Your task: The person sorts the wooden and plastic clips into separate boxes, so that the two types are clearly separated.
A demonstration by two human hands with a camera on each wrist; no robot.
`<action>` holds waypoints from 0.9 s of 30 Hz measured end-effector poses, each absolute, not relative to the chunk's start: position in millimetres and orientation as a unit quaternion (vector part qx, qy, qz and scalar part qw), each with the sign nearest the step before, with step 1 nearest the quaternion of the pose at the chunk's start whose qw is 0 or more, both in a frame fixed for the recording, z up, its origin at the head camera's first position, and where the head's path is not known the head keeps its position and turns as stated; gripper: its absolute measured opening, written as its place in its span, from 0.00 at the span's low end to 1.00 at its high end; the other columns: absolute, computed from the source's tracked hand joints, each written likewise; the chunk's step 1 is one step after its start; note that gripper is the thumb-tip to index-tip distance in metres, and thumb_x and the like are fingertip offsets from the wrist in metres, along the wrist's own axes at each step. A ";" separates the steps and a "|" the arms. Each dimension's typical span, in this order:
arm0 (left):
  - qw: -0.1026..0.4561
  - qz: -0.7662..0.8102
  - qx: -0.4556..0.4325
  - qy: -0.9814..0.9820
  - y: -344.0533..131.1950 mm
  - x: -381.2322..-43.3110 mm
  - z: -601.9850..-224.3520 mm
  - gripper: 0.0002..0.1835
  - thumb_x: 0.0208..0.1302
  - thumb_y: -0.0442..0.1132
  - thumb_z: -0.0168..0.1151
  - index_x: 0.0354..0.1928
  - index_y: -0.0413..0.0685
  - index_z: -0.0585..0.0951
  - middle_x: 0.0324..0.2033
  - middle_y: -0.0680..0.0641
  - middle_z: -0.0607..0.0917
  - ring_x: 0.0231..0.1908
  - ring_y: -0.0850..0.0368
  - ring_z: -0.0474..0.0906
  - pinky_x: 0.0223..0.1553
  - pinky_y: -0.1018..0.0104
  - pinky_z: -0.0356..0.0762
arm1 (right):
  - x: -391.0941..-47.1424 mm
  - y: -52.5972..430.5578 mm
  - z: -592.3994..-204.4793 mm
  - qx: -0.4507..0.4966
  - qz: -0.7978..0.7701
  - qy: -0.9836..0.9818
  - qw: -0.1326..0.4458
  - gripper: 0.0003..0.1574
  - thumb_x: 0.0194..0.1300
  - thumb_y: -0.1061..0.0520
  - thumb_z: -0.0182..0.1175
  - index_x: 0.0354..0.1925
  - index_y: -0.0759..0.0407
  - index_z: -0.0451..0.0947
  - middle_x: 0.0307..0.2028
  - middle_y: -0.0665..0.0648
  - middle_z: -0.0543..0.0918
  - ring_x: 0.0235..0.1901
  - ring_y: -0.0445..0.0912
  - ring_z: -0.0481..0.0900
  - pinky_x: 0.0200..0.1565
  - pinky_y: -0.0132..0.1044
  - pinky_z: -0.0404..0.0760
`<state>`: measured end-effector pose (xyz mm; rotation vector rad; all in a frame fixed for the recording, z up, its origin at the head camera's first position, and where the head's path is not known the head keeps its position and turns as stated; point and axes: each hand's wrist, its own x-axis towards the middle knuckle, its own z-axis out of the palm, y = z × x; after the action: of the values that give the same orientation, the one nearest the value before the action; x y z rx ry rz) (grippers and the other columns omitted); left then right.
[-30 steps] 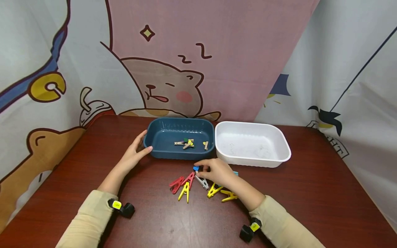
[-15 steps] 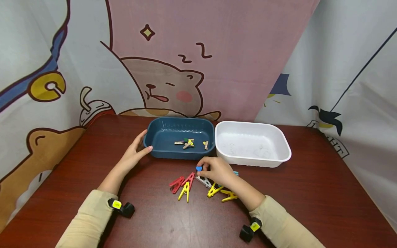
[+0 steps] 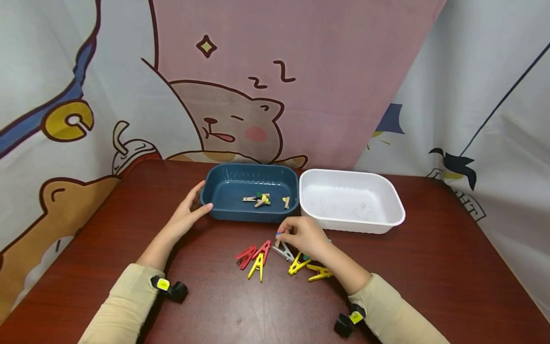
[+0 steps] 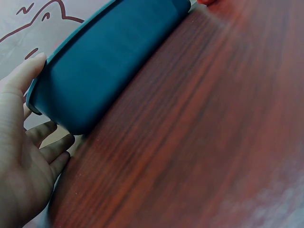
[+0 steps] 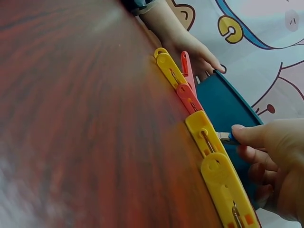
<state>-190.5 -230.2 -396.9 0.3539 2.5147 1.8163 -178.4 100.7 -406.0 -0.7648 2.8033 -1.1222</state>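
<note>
My left hand (image 3: 186, 212) rests against the left end of a dark blue tray (image 3: 245, 216). Its thumb lies on the near rim and its loosely spread fingers touch the end wall. In front of the tray, my right hand (image 3: 305, 236) pinches a small wooden clothespin (image 5: 224, 137) with a blue end between thumb and fingertips. That clothespin is mostly hidden by the fingers in the head view. Just below it lies a grey clothespin (image 3: 283, 252). Several small wooden clothespins (image 3: 261, 201) lie inside the blue tray.
Beside the blue tray stands a white tray (image 3: 352, 225). Red clothespins (image 3: 246, 257), a yellow clothespin (image 3: 256, 267) and further yellow ones (image 3: 319, 273) are spread on the brown table (image 3: 215, 306). A teal piece shows partly behind the right hand. A printed cloth hangs behind.
My right hand has shifted slightly to the right with the small blue-ended clothespin, whose blue end is now more covered by the fingers. The left hand stays on the blue tray.
</note>
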 end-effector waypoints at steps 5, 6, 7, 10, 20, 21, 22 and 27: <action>0.009 0.583 0.115 0.804 -229.6 -190.8 -396.5 0.39 0.68 0.33 0.55 0.74 0.39 0.47 0.70 0.33 0.54 0.67 0.36 0.54 0.64 0.41 0.52 | -177.2 102.3 -401.9 -0.235 -0.366 0.900 0.025 0.06 0.57 0.55 0.70 0.27 0.46 0.81 0.20 0.42 0.75 0.19 0.40 0.70 0.21 0.35 0.70; 0.009 0.583 0.116 0.804 -229.5 -190.9 -396.6 0.39 0.68 0.33 0.55 0.74 0.39 0.47 0.70 0.32 0.54 0.67 0.36 0.54 0.64 0.40 0.52 | -177.2 102.6 -401.1 -0.233 -0.370 0.899 0.027 0.06 0.58 0.55 0.69 0.27 0.46 0.81 0.20 0.42 0.75 0.19 0.40 0.70 0.21 0.35 0.70; 0.009 0.583 0.115 0.804 -229.5 -191.0 -396.7 0.39 0.68 0.32 0.55 0.74 0.39 0.47 0.70 0.32 0.54 0.67 0.36 0.54 0.64 0.40 0.52 | -177.3 102.9 -400.5 -0.233 -0.374 0.897 0.028 0.06 0.58 0.55 0.69 0.27 0.46 0.81 0.20 0.42 0.75 0.19 0.40 0.71 0.21 0.35 0.71; 0.010 0.584 0.115 0.804 -229.6 -191.1 -397.0 0.39 0.68 0.33 0.55 0.74 0.40 0.47 0.70 0.32 0.55 0.67 0.36 0.54 0.64 0.40 0.51 | -177.4 103.9 -398.2 -0.233 -0.387 0.892 0.027 0.05 0.60 0.55 0.68 0.28 0.47 0.81 0.19 0.43 0.76 0.18 0.40 0.72 0.20 0.35 0.72; 0.011 0.590 0.116 0.799 -230.8 -190.4 -398.1 0.40 0.68 0.36 0.57 0.74 0.40 0.47 0.70 0.32 0.54 0.68 0.36 0.52 0.64 0.40 0.50 | -178.5 102.7 -391.2 -0.256 -0.420 0.871 -0.009 0.04 0.60 0.57 0.68 0.30 0.50 0.81 0.21 0.44 0.76 0.20 0.40 0.72 0.22 0.34 0.72; 0.010 0.591 0.117 0.798 -230.7 -190.3 -398.1 0.40 0.68 0.36 0.57 0.74 0.40 0.47 0.70 0.32 0.54 0.68 0.36 0.52 0.64 0.40 0.50 | -178.6 102.0 -390.1 -0.256 -0.423 0.869 -0.012 0.04 0.60 0.57 0.68 0.30 0.50 0.81 0.21 0.44 0.76 0.20 0.40 0.72 0.22 0.34 0.72; 0.010 0.591 0.117 0.798 -230.7 -190.3 -398.1 0.40 0.68 0.36 0.57 0.74 0.40 0.47 0.70 0.32 0.54 0.68 0.36 0.52 0.64 0.40 0.50 | -178.7 101.2 -388.7 -0.256 -0.426 0.868 -0.014 0.04 0.60 0.57 0.68 0.30 0.50 0.81 0.22 0.43 0.77 0.20 0.40 0.72 0.22 0.34 0.72; 0.011 0.589 0.118 0.800 -230.3 -190.3 -397.7 0.40 0.68 0.37 0.57 0.74 0.40 0.47 0.70 0.33 0.53 0.68 0.36 0.52 0.64 0.41 0.50 | -180.1 96.9 -379.0 -0.254 -0.442 0.860 -0.039 0.04 0.60 0.57 0.68 0.30 0.52 0.82 0.22 0.43 0.78 0.21 0.40 0.72 0.24 0.35 0.73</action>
<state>-190.3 -230.3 -397.7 0.3673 2.4945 1.8359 -180.1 96.9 -379.0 -0.8172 2.7694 -1.4226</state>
